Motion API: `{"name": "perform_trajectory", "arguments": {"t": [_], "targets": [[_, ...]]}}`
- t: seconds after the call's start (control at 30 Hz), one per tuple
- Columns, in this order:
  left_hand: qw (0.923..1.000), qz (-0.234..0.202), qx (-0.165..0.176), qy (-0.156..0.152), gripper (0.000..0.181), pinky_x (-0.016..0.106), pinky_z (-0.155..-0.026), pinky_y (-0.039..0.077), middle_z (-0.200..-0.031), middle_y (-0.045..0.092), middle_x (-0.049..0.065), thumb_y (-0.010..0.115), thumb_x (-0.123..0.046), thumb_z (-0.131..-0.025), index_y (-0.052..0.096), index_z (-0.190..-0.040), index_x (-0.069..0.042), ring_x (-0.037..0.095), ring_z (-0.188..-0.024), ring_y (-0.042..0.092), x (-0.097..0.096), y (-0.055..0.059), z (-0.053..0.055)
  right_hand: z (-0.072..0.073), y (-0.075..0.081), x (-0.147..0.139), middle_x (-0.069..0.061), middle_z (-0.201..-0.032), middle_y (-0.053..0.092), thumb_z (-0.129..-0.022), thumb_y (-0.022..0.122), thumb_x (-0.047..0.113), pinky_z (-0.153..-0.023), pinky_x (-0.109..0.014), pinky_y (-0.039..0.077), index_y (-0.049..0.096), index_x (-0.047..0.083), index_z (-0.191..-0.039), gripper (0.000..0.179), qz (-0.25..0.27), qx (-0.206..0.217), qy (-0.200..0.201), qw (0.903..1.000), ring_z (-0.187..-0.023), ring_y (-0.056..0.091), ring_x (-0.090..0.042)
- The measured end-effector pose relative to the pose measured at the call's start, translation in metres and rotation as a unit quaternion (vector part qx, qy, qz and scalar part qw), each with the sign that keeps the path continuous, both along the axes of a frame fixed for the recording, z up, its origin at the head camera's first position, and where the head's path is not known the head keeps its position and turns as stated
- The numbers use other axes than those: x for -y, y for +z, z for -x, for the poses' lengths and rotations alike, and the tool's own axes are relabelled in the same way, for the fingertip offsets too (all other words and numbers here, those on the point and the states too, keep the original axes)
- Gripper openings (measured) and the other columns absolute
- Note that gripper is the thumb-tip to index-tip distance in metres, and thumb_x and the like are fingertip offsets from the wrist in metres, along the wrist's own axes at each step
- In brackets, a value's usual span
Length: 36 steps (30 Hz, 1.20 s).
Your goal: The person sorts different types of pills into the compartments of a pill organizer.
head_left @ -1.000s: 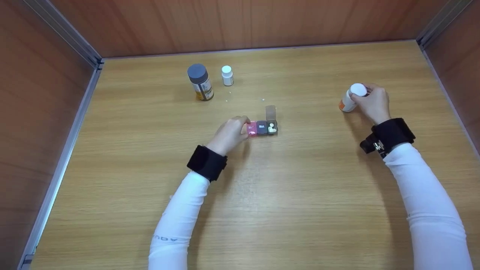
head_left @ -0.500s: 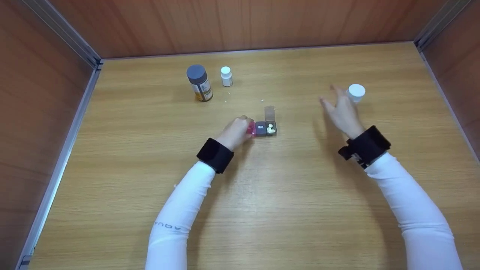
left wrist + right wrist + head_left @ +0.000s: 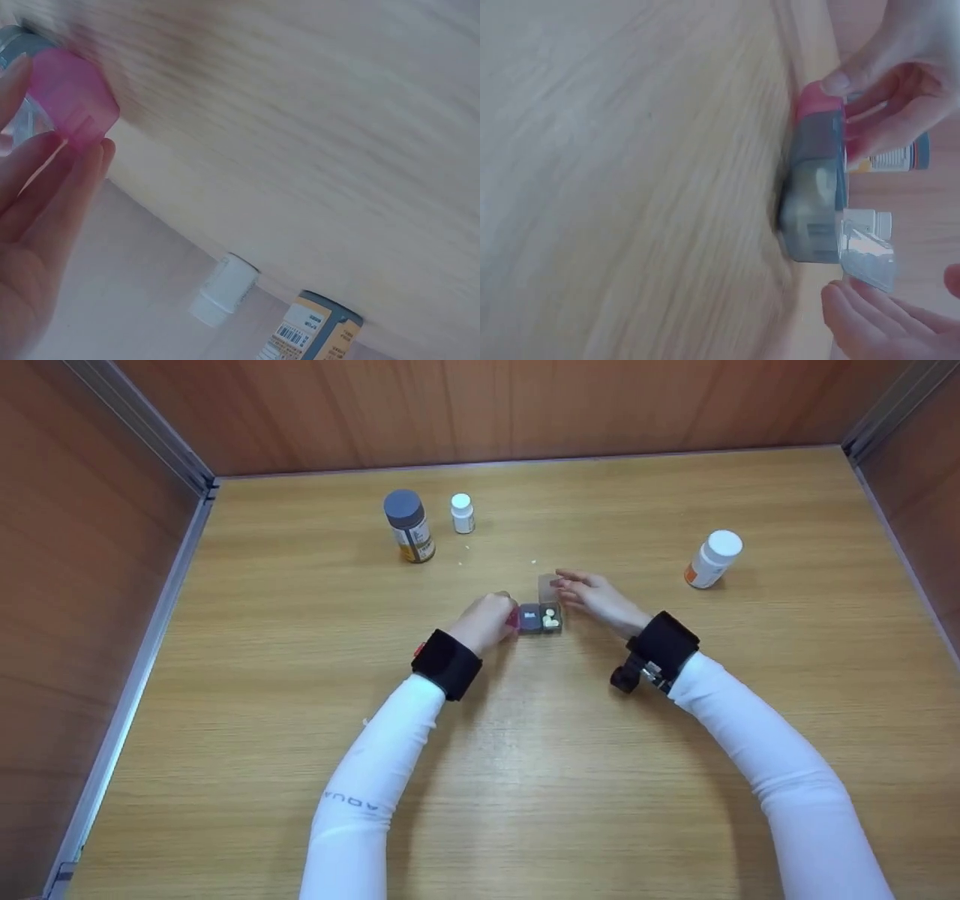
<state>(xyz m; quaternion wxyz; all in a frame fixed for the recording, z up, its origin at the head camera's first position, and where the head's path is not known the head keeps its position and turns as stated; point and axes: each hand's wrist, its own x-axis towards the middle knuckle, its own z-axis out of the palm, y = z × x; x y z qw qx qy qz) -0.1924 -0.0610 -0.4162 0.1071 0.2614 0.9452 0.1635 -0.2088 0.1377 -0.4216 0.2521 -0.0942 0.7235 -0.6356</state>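
A small pill organizer lies on the table, pink at its left end and grey-blue in the middle. Its right compartment holds several pale pills, and that compartment's clear lid stands raised. My left hand grips the pink end between thumb and fingers, as the left wrist view shows the pink compartment at its fingertips. Beside the raised lid is my right hand, fingers extended and holding nothing. In the right wrist view its fingers lie close to the lid; contact is hard to tell.
A brown bottle with a dark cap and a small white bottle stand behind the organizer. Toward the right stands a white bottle with an orange label. Tiny white bits dot the table, with wood panels around it.
My right hand has let go of the white bottle with the orange label and moved left to the organizer's lid. The left hand keeps its hold on the pink end.
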Motion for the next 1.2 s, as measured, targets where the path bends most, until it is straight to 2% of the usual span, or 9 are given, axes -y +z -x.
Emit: {"name": "perform_trajectory", "arguments": {"t": [0.13,0.27,0.37,0.53,0.67,0.77,1.03,1.13,1.2], "targets": [[1.0,0.006,0.003,-0.007,0.009,0.029,-0.073,0.047,-0.087,0.061,0.013,0.064,-0.002,-0.077,0.065,-0.085,0.002,0.024,-0.081,0.058,-0.001,0.001,0.002,-0.01,0.0,-0.004,-0.024,-0.132,0.037,-0.094,0.034,0.005,-0.103,-0.038,0.027,0.032,-0.008,-0.131,0.04,-0.071,-0.09,0.027,0.9931,-0.123,0.034,-0.032],[1.0,0.005,0.005,-0.003,0.008,0.029,-0.073,0.047,-0.086,0.062,0.013,0.065,-0.002,-0.076,0.065,-0.084,0.001,0.024,-0.08,0.058,-0.001,0.002,0.002,-0.027,-0.001,-0.006,-0.02,-0.135,0.036,-0.091,0.04,0.007,-0.102,-0.042,0.027,0.036,-0.001,-0.132,0.041,-0.188,-0.159,0.081,0.9659,-0.123,0.035,-0.032],[0.9999,0.004,0.01,0.002,0.008,0.029,-0.073,0.047,-0.085,0.062,0.012,0.065,-0.002,-0.076,0.065,-0.084,0.0,0.023,-0.08,0.058,0.0,0.003,0.002,-0.04,-0.004,-0.005,-0.016,-0.14,0.029,-0.09,0.043,0.009,-0.102,-0.043,0.026,0.034,0.003,-0.134,0.046,-0.279,-0.216,0.129,0.9268,-0.124,0.032,-0.032],[0.9999,0.001,0.011,0.003,0.008,0.029,-0.073,0.047,-0.085,0.063,0.012,0.065,-0.002,-0.076,0.065,-0.084,0.0,0.023,-0.079,0.059,0.0,0.002,0.002,-0.054,-0.009,-0.003,-0.022,-0.138,0.028,-0.087,0.048,0.005,-0.101,-0.043,0.026,0.036,-0.004,-0.131,0.047,-0.363,-0.349,0.17,0.8467,-0.124,0.032,-0.035],[0.9999,0.013,-0.006,-0.007,0.01,0.03,-0.073,0.047,-0.085,0.062,0.013,0.066,-0.005,-0.076,0.064,-0.083,0.002,0.024,-0.08,0.059,-0.001,0.002,0.002,-0.058,-0.01,0.0,-0.027,-0.133,0.033,-0.083,0.053,0.002,-0.099,-0.044,0.03,0.041,-0.01,-0.125,0.045,-0.386,-0.417,0.174,0.8042,-0.121,0.035,-0.037],[0.9996,0.021,-0.013,-0.012,0.012,0.031,-0.073,0.047,-0.086,0.062,0.013,0.067,-0.006,-0.076,0.064,-0.083,0.002,0.025,-0.081,0.059,0.0,0.002,0.002,-0.056,-0.008,0.004,-0.029,-0.13,0.037,-0.08,0.056,0.001,-0.098,-0.046,0.031,0.046,-0.012,-0.12,0.043,-0.39,-0.429,0.173,0.7964,-0.119,0.037,-0.039],[1.0,0.006,-0.001,0.006,0.014,0.03,-0.074,0.047,-0.087,0.063,0.014,0.066,-0.004,-0.076,0.064,-0.087,0.004,0.025,-0.081,0.059,0.001,0.001,0.002,-0.036,-0.007,0.029,-0.027,-0.125,0.044,-0.079,0.063,0.007,-0.088,-0.042,0.042,0.049,-0.008,-0.119,0.045,-0.374,-0.403,0.128,0.8251,-0.106,0.05,-0.04],[0.9999,-0.011,0.005,0.009,0.016,0.03,-0.074,0.047,-0.088,0.063,0.014,0.066,-0.004,-0.075,0.065,-0.09,0.004,0.024,-0.082,0.059,0.001,0.001,0.003,-0.03,-0.01,0.039,-0.025,-0.12,0.05,-0.078,0.065,0.008,-0.082,-0.044,0.046,0.053,-0.007,-0.114,0.041,-0.384,-0.418,0.119,0.8145,-0.099,0.054,-0.039],[0.9996,-0.023,0.011,0.013,0.017,0.03,-0.074,0.047,-0.088,0.064,0.013,0.067,-0.004,-0.074,0.065,-0.09,0.003,0.024,-0.081,0.059,0.002,0.0,0.004,-0.028,-0.013,0.044,-0.022,-0.111,0.056,-0.078,0.065,0.008,-0.075,-0.044,0.049,0.058,-0.006,-0.107,0.033,-0.398,-0.439,0.113,0.7978,-0.092,0.057,-0.036]]}}
